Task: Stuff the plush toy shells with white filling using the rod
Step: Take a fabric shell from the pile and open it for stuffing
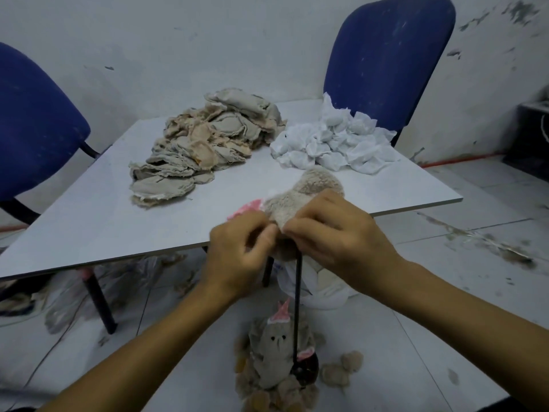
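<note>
Here, hands: your left hand (237,254) and right hand (335,233) meet at the near edge of the counter (98,215).
Fingers: curled, both sets pinching the beige plush toy shell (300,194) at its opening.
Rod: the dark rod (298,298) stands upright beneath the shell, its top hidden between your hands.
Counter: a heap of flat unstuffed shells (205,138) lies beside white filling bundles (335,141).
Floor: a stuffed plush toy (276,352) sits by the rod's base.
</note>
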A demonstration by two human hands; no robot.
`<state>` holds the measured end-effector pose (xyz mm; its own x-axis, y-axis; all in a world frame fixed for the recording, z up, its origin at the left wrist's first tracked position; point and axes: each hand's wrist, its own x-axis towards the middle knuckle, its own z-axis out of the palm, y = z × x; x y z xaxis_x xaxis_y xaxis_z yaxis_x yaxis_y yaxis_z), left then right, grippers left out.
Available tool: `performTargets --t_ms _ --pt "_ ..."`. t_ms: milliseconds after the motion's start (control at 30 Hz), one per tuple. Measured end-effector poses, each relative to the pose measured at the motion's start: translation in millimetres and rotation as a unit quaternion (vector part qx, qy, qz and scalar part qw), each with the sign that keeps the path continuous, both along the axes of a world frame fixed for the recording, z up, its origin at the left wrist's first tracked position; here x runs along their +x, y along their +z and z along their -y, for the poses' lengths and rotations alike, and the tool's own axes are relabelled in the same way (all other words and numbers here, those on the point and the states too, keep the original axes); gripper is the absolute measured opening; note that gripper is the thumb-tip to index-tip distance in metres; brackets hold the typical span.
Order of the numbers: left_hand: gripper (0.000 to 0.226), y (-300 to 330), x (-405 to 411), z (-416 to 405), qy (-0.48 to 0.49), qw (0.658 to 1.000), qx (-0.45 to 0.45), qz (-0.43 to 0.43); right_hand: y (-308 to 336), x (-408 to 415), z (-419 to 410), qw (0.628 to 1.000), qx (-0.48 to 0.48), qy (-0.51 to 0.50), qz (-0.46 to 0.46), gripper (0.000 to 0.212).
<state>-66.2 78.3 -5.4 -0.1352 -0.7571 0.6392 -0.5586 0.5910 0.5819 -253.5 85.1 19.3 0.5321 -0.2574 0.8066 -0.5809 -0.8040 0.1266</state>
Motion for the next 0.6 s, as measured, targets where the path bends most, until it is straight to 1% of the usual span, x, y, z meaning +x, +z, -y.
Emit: performTargets --t_ms 33,67,100,133,200,233,267,300,333,367,400,433,467,500,533,567,600 --pt "0.023 5.7 6.8 4.7 0.038 0.998 -0.01 -0.041 -1.3 2.1 0.6 0.999 -0.02 0.002 -0.034 0.013" --pt "0.019 12.2 13.1 9.4 0.049 0.994 -0.002 -0.093 -3.0 4.1 1.4 0.997 -0.035 -0.002 -0.065 0.013" --pt "0.018 19.1 19.2 14.4 0.02 0.991 0.024 -0.129 -5.1 6.5 2.2 0.995 -0.042 -0.012 -0.091 0.012" --pt "0.024 25.5 24.5 19.1 -0.045 0.988 0.073 -0.127 -7.3 8.1 2.9 0.992 -0.044 -0.027 -0.112 0.01" --pt "0.05 33.4 26.3 24.9 -0.152 0.973 0.169 -0.039 -11.2 7.9 3.2 0.99 -0.042 -0.04 -0.132 0.008" --pt "0.053 34.0 23.7 25.4 -0.173 0.966 0.193 0.004 -12.8 6.1 2.6 0.992 -0.028 -0.023 -0.118 0.009" --pt "0.045 32.3 19.4 25.0 -0.178 0.964 0.197 0.025 -13.5 3.0 1.7 0.997 0.009 0.008 -0.079 0.01" --pt "0.029 30.1 14.9 23.9 -0.175 0.966 0.185 0.03 -13.8 -1.2 0.2 0.997 0.065 0.042 -0.016 0.011" --pt "0.018 28.6 10.9 22.7 -0.174 0.97 0.169 0.025 -13.3 -6.8 -0.6 0.989 0.117 0.062 0.058 0.015" --pt "0.016 28.0 8.0 21.9 -0.175 0.973 0.151 0.018 -11.9 -13.5 -0.8 0.977 0.158 0.052 0.13 0.021" --pt "0.012 28.2 5.6 21.4 -0.178 0.974 0.141 -0.002 -9.9 -20.6 0.1 0.962 0.204 0.026 0.178 0.029" --pt "0.007 29.4 4.4 21.3 -0.186 0.973 0.132 -0.044 -7.1 -26.9 1.6 0.942 0.277 0.007 0.192 0.039" --pt "0.005 32.1 6.2 20.9 -0.197 0.967 0.127 -0.101 -3.9 -31.3 4.0 0.913 0.367 -0.001 0.178 0.049" --pt "0.007 33.5 9.1 20.5 -0.205 0.959 0.131 -0.146 -3.6 -34.4 5.6 0.887 0.436 -0.004 0.151 0.056" --pt "0.011 33.2 12.7 20.0 -0.211 0.954 0.144 -0.159 -5.4 -37.2 5.1 0.879 0.458 -0.004 0.131 0.054" --pt "0.015 32.2 17.1 19.5 -0.211 0.956 0.159 -0.129 -7.3 -39.2 4.1 0.892 0.434 -0.011 0.127 0.045" --pt "0.018 30.1 21.7 20.1 -0.207 0.959 0.182 -0.064 -8.3 -39.6 2.6 0.909 0.394 -0.02 0.136 0.037"
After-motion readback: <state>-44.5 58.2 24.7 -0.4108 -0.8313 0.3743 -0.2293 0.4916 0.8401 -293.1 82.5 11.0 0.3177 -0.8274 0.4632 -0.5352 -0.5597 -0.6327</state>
